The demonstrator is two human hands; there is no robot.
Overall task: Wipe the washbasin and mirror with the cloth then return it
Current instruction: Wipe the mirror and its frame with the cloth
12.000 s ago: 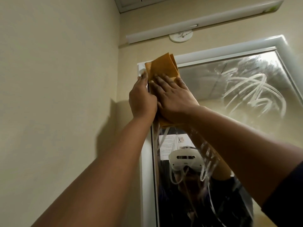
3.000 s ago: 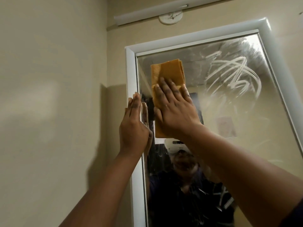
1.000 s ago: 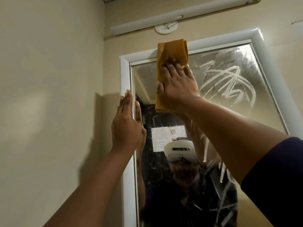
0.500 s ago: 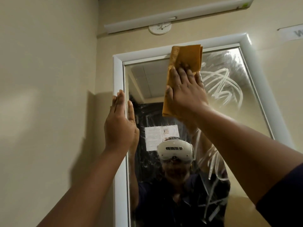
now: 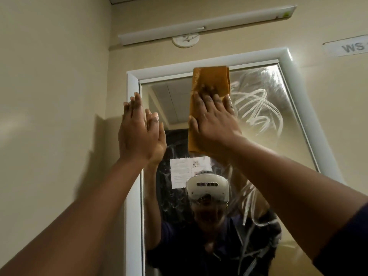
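From my feed, the beige painted wall (image 5: 49, 96) fills the left side and runs up behind everything. Set into it is the tall white-framed mirror (image 5: 288, 156), whose lower part is cut off by the bottom edge of the view, so I cannot see any washbasin. Whitish smear streaks (image 5: 256, 108) cover the glass near its top right corner and trail down its right side; the glass toward the top left corner looks clearer. The reflection in the lower glass is dim and hard to read beyond a white headset (image 5: 208, 189) and a pale paper sheet (image 5: 189, 170) behind it.

Above the mirror's top edge hangs a long white tube light fixture (image 5: 205, 24), with a small round white fitting (image 5: 185, 40) just beneath it. At the far right a white sign strip (image 5: 346, 48) is cut off; I only read "WS".

My right hand (image 5: 215, 120) lies flat, fingers spread, pressing the folded orange-brown cloth (image 5: 211, 80) against the glass near the middle of the top edge. The cloth's long axis runs vertically, its upper end touching the frame, its lower end partly hidden under my palm and wrist. My left hand (image 5: 139, 132) is open and empty, fingers pointing up, at the mirror's left edge; whether it touches the frame I cannot tell.
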